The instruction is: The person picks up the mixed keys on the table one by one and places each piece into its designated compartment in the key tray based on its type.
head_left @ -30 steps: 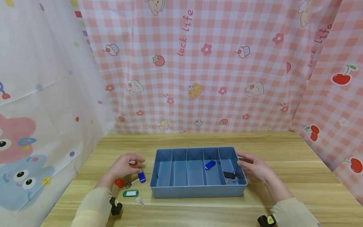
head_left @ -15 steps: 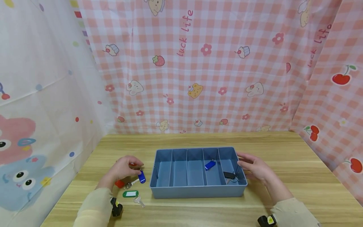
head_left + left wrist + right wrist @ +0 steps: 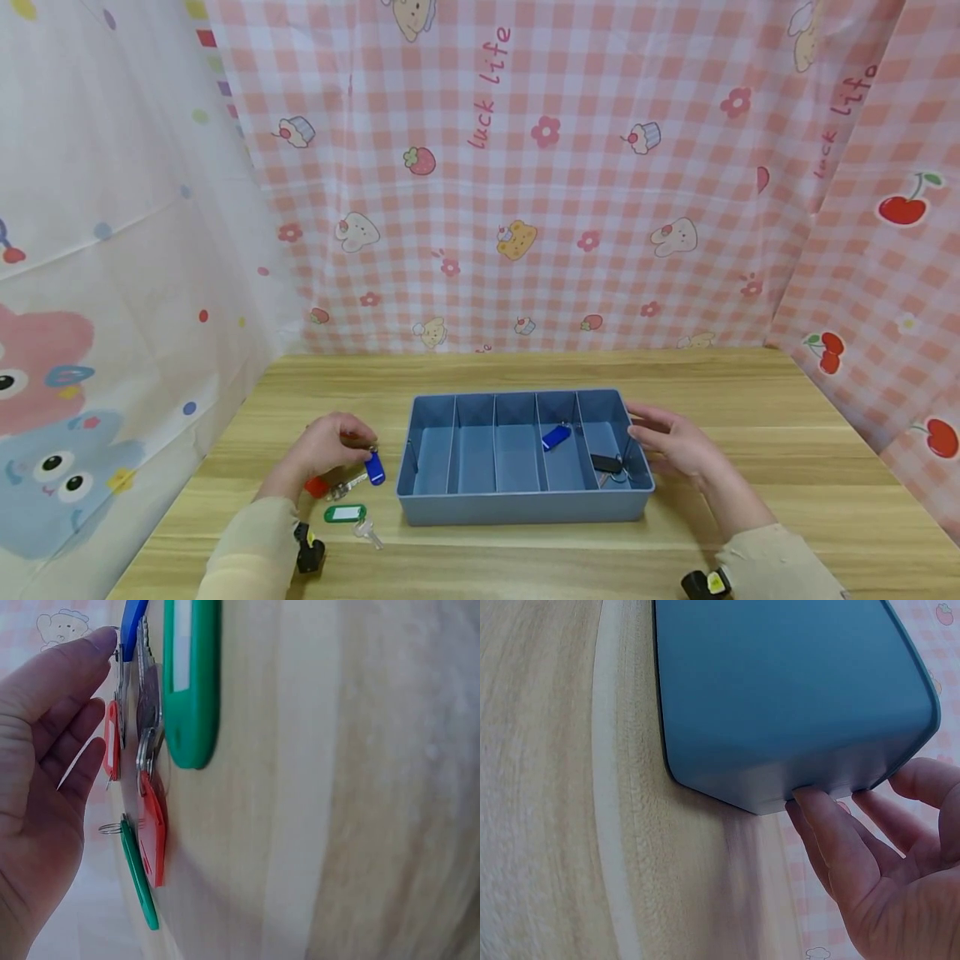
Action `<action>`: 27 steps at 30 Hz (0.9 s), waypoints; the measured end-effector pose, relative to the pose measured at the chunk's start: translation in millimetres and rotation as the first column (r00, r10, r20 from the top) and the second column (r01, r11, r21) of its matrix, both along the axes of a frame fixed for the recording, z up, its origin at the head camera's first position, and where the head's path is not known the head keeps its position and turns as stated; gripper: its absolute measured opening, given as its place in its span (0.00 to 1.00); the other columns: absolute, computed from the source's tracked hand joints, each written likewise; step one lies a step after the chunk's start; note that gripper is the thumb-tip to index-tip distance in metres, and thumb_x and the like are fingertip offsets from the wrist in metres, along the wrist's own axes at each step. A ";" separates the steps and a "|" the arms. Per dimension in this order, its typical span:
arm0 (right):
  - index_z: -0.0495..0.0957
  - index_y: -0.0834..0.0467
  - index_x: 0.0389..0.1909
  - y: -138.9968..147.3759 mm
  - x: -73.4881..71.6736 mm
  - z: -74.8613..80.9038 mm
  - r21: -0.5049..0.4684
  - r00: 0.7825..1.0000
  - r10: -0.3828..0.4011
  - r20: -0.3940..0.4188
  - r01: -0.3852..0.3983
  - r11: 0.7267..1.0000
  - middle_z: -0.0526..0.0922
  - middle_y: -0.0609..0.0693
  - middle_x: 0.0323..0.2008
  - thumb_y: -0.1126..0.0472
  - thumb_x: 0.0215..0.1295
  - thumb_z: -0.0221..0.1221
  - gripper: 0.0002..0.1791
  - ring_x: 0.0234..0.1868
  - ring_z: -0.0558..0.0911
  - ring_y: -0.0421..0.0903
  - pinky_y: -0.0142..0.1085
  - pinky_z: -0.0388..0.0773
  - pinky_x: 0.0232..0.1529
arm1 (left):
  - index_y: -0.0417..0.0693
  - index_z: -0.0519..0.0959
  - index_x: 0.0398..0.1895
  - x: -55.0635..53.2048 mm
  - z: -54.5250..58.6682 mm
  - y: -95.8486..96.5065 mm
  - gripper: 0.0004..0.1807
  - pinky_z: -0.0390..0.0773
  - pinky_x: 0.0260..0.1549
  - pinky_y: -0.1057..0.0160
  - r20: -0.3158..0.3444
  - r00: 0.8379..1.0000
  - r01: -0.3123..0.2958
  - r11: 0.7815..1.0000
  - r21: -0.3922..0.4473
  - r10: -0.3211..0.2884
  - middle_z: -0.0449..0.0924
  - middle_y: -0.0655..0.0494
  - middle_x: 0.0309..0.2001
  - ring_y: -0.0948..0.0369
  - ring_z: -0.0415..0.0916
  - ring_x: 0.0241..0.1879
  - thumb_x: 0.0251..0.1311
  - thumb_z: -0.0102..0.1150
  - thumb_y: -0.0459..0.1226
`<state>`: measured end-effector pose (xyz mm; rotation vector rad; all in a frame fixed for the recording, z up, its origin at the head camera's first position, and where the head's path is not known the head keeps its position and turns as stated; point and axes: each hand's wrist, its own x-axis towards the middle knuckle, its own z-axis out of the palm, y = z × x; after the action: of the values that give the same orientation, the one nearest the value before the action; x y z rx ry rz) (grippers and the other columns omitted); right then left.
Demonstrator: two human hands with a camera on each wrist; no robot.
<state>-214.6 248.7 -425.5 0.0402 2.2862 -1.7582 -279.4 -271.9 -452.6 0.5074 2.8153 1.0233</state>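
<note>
My left hand (image 3: 330,446) is over the key tags left of the tray, thumb tip right at the metal ring of a blue key tag (image 3: 375,468); a gap shows between thumb and fingers. Below it lie a key (image 3: 347,487) and a red key tag (image 3: 317,487). The left wrist view also shows a second red key tag (image 3: 112,746) by the fingertips and a green key tag (image 3: 135,866), mostly hidden from the head view. My right hand (image 3: 678,446) rests its fairly straight fingers (image 3: 832,836) against the end wall of the grey-blue divided tray (image 3: 525,508).
In the tray's fourth compartment from the left lies a blue key tag (image 3: 556,437); the rightmost holds a black key tag (image 3: 607,463) with a ring. Nearer on the wooden table (image 3: 525,571) are a green key tag (image 3: 345,513) and its key (image 3: 367,532). Patterned cloth (image 3: 525,192) hangs behind.
My left hand has lowered slightly, and its thumb and index finger have drawn closer together by the blue tag's ring. The right hand and the tray look the same.
</note>
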 end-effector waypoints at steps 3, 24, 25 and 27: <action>0.57 0.66 0.74 -0.1 0.0 -1.1 -0.020 1.000 0.004 -0.009 -0.004 1.000 0.63 0.72 0.67 0.60 0.75 0.54 0.32 0.59 0.75 0.62 0.55 0.76 0.54 | 0.47 0.87 0.35 -0.3 -1.0 0.2 0.06 0.79 0.45 0.51 0.007 1.000 -0.001 1.000 0.001 0.001 0.84 0.58 0.36 0.60 0.79 0.37 0.54 0.71 0.29; 0.56 0.67 0.74 1.1 -1.0 -2.5 -0.044 1.000 0.004 -0.004 -0.004 0.999 0.67 0.72 0.64 0.61 0.74 0.54 0.32 0.55 0.78 0.57 0.52 0.79 0.50 | 0.46 0.85 0.28 1.7 -1.3 6.9 0.04 0.80 0.43 0.54 0.016 0.998 -0.054 0.997 0.051 0.053 0.83 0.59 0.31 0.60 0.77 0.33 0.56 0.70 0.30; 0.56 0.67 0.74 0.9 -0.9 -2.6 -0.044 1.000 0.002 -0.005 -0.002 0.999 0.67 0.72 0.64 0.61 0.74 0.54 0.32 0.55 0.78 0.57 0.52 0.79 0.50 | 0.46 0.85 0.28 1.8 -0.9 7.0 0.03 0.80 0.44 0.53 0.007 0.999 -0.051 0.997 0.056 0.050 0.83 0.59 0.31 0.60 0.77 0.34 0.56 0.70 0.30; 0.56 0.67 0.74 0.9 -0.9 -2.4 -0.040 1.000 -0.002 -0.008 0.001 0.999 0.67 0.72 0.64 0.61 0.74 0.55 0.32 0.55 0.78 0.57 0.52 0.79 0.50 | 0.45 0.85 0.28 1.8 -0.2 6.9 0.03 0.80 0.44 0.52 -0.006 0.999 -0.044 0.996 0.073 0.044 0.83 0.59 0.32 0.60 0.78 0.35 0.56 0.70 0.31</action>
<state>-215.5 249.6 -427.9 0.0278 2.2557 -1.8078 -277.6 -264.9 -452.7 0.4596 2.8171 1.1380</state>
